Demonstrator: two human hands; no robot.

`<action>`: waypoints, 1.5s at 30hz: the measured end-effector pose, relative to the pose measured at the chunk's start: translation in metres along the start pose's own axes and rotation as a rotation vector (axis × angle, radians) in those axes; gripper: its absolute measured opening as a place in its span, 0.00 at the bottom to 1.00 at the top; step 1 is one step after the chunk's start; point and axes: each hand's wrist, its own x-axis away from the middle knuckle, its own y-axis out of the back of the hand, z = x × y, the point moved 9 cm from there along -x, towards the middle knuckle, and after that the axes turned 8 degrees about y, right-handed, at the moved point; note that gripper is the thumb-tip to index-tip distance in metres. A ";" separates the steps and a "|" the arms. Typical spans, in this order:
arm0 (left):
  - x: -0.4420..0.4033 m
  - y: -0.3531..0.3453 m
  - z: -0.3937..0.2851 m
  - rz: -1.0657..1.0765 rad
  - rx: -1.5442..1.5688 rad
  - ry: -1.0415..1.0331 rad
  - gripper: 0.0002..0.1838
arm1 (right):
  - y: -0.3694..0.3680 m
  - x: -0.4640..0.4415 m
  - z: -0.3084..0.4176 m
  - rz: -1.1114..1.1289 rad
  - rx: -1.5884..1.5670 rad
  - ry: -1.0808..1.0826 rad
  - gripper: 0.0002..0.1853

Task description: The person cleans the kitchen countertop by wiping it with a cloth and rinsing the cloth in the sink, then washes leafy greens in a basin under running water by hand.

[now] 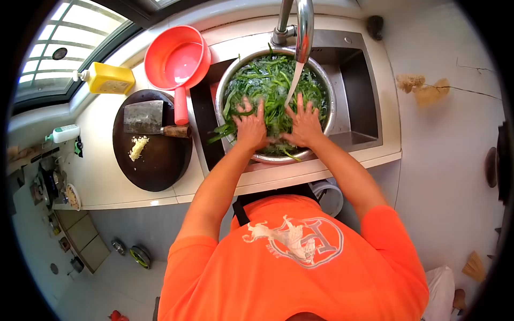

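Observation:
Leafy green vegetables (276,80) float in water in a round metal basin (330,101), which stands in the sink (360,128). My left hand (251,125) lies on the greens at the basin's left side, fingers spread, some leaves around them. Across from it, my right hand (305,122) rests on the greens with its fingers apart as well. From the faucet (305,32), a stream of water runs down between the hands. Some leaves hang over the basin's left and front rim.
Left of the sink, a round dark chopping board (155,171) carries a cleaver (144,117) and chopped pale bits (138,148). A red dipper (178,56) sits behind it, its handle over the board. A yellow pump bottle (111,78) stands near the window.

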 end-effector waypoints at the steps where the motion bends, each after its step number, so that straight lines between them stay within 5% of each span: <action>1: -0.012 -0.041 0.004 0.235 -0.100 -0.053 0.62 | -0.010 -0.009 -0.002 0.044 0.021 0.004 0.53; 2: -0.030 -0.080 0.012 0.465 -0.203 -0.107 0.59 | -0.026 -0.018 -0.005 0.027 0.112 0.018 0.45; 4: -0.034 -0.114 0.021 0.572 -0.280 -0.206 0.50 | -0.049 -0.035 -0.008 -0.091 0.043 0.055 0.43; 6: -0.046 -0.090 0.014 0.313 -0.160 -0.233 0.40 | -0.009 -0.032 -0.006 -0.134 -0.089 0.037 0.36; 9: -0.043 0.000 -0.002 -0.018 0.252 -0.092 0.28 | 0.033 -0.026 -0.022 -0.296 -0.606 -0.301 0.26; 10: -0.039 0.020 -0.010 0.020 0.339 -0.114 0.22 | 0.047 -0.024 -0.024 -0.480 -0.625 -0.196 0.18; 14: -0.009 0.121 -0.022 0.006 0.579 -0.140 0.27 | 0.117 0.024 -0.016 -0.635 -0.921 -0.099 0.18; 18: 0.027 0.185 -0.020 -0.276 0.542 -0.144 0.34 | 0.178 0.062 -0.001 -0.673 -0.874 -0.029 0.22; 26: 0.052 0.242 -0.030 -0.141 0.673 -0.027 0.30 | 0.203 0.075 0.038 -0.556 -1.393 0.023 0.29; 29: 0.050 0.218 -0.025 0.199 1.099 0.026 0.29 | 0.212 0.078 0.048 -0.637 -1.542 -0.021 0.28; 34: 0.062 0.249 -0.024 -0.045 0.691 -0.151 0.58 | 0.235 0.084 0.075 -0.508 -1.829 0.163 0.27; 41: 0.069 0.284 -0.013 -0.096 0.707 -0.192 0.43 | 0.270 0.104 0.098 -0.414 -1.926 0.291 0.28; 45: 0.081 0.308 -0.010 -0.167 0.690 -0.096 0.32 | 0.286 0.106 0.099 -0.413 -1.699 0.389 0.37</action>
